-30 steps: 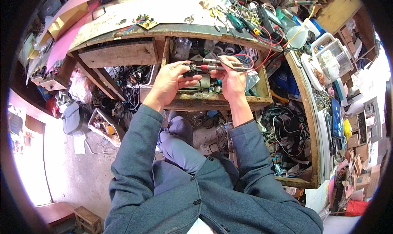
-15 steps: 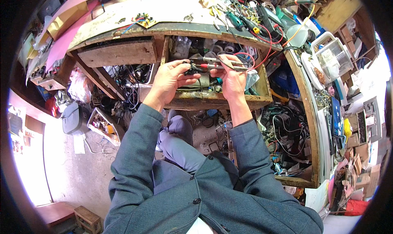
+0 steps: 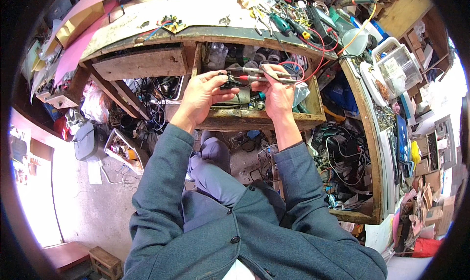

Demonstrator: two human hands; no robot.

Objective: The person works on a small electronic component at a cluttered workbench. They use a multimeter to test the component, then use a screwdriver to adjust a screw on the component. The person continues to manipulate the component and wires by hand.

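The jacket [image 3: 303, 250] is dark blue-grey, the trousers [image 3: 215, 179] purplish grey. The part [image 3: 227, 83] is black; one probe [image 3: 247, 78] is red near its tip. The bench [image 3: 205, 15] is whitish on top; on it, a handle [image 3: 280, 24] is green. Left of the bench, a sheet [image 3: 73, 59] is pink; right of it, a case [image 3: 402, 137] is blue.

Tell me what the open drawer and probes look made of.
Open drawer: worn, seemingly bare wood, by its brown, scuffed edge. Red-ended probe: probably smooth plastic, by its solid colours. Grey probe: likely plastic too, by its even grey; finish unclear.
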